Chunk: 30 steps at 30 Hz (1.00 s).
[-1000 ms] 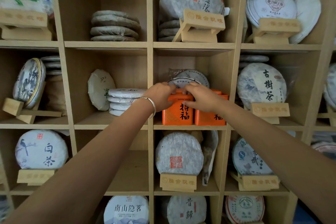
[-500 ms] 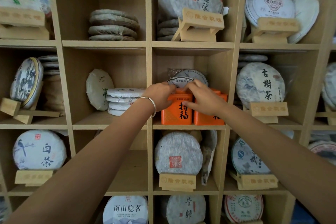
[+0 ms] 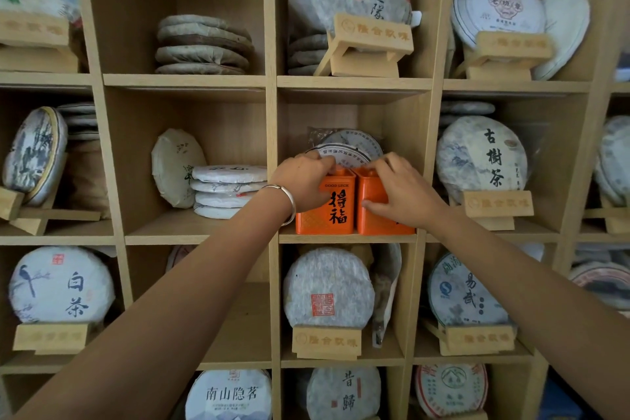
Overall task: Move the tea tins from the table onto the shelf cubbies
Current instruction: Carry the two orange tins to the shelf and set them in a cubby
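In the head view, two orange tea tins are seen standing upright and side by side, touching, at the front edge of one cubby of the wooden shelf point(image 3: 351, 238). The left tin point(image 3: 335, 206) is gripped by the left hand point(image 3: 301, 181): the fingers point(image 3: 324, 160) are curled over its top rim and the thumb is pressed against its front face, so the tin is clamped between them. A silver bangle point(image 3: 285, 202) is worn on that wrist. The front of this tin, with black characters and the words GOOD LUCK, is shown just right of the thumb.

The right tin point(image 3: 373, 191) is held by the right hand point(image 3: 405, 194), whose fingertips point(image 3: 383, 160) are bent over the top rim while the thumb is laid across the front face below them. Most of this tin's front is hidden behind the hand and wrist.

Directly behind the fingers of both hands, deeper in the same cubby, two paper-wrapped tea cakes point(image 3: 344, 152) are leaned upright. Left of the left hand, in the next cubby, a stack of flat wrapped cakes point(image 3: 226, 191) is seen, with another cake point(image 3: 175, 165) propped behind it. Right of the right hand, a large wrapped cake point(image 3: 480, 157) is displayed on a wooden stand point(image 3: 497, 204). Below the hands, a round cake with a red seal point(image 3: 327, 288) is set on its own stand.
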{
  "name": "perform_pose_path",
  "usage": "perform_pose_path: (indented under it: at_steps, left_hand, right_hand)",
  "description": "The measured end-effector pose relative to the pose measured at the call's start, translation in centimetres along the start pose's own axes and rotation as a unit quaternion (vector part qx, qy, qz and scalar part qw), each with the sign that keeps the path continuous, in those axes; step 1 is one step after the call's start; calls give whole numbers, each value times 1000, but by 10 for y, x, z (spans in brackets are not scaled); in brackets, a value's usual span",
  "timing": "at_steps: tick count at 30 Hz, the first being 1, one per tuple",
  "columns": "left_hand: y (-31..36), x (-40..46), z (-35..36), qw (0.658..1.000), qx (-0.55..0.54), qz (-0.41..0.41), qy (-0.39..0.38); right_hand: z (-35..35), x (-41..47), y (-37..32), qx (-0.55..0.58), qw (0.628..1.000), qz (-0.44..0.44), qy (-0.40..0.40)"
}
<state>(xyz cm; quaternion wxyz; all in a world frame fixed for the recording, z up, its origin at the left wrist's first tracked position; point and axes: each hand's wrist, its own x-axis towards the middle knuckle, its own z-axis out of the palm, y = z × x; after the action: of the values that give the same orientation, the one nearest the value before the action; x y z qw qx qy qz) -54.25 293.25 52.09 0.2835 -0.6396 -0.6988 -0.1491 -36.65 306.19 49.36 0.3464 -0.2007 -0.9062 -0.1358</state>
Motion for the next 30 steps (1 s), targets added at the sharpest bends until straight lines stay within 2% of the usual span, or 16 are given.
perform_pose_path:
  at_steps: [13,25,30]
  left_hand:
    - [1,1,6,995,-12,15,96]
    - [6,-22,-7,998,-34,-6,59]
    - [16,-43,-12,994,-53,-12,90]
  right_hand:
    - [-2,-10,8,13,1000,1,18]
    - [-18,-9,-4,-1,999,1,34]
    - [-30,-22,-14,-2,999,6,34]
